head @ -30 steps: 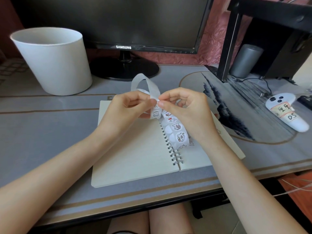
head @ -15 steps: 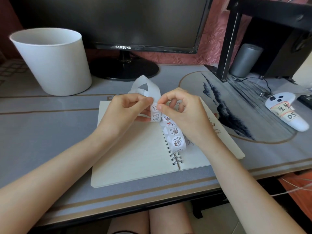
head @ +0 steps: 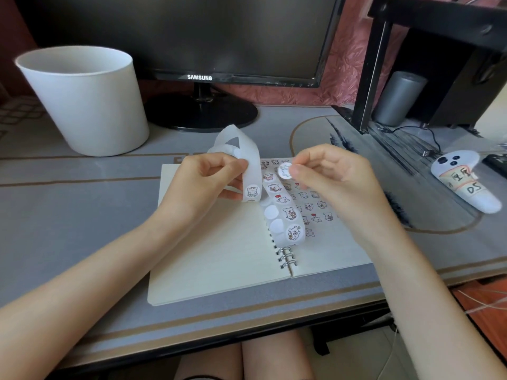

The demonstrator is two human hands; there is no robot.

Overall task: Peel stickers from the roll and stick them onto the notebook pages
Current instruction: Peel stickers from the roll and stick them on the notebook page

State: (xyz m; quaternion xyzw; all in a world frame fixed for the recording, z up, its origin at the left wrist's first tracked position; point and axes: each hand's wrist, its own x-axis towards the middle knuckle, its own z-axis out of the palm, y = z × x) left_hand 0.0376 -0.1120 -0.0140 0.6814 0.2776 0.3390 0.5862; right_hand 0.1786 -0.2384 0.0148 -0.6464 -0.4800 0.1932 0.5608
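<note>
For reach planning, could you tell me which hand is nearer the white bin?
Left. The left hand, holding the sticker strip, is right of the white bin; the right hand is farther right, over the notebook.

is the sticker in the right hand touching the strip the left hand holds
Apart. Head view: notebook page shows between the sticker pinched by the right hand and the strip in the left hand.

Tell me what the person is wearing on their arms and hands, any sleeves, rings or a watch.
Nothing shows: the left hand and right hand are bare, no gloves or rings visible. Both forearms are uncovered to the picture's edge, with no sleeve, watch or bracelet.
</note>
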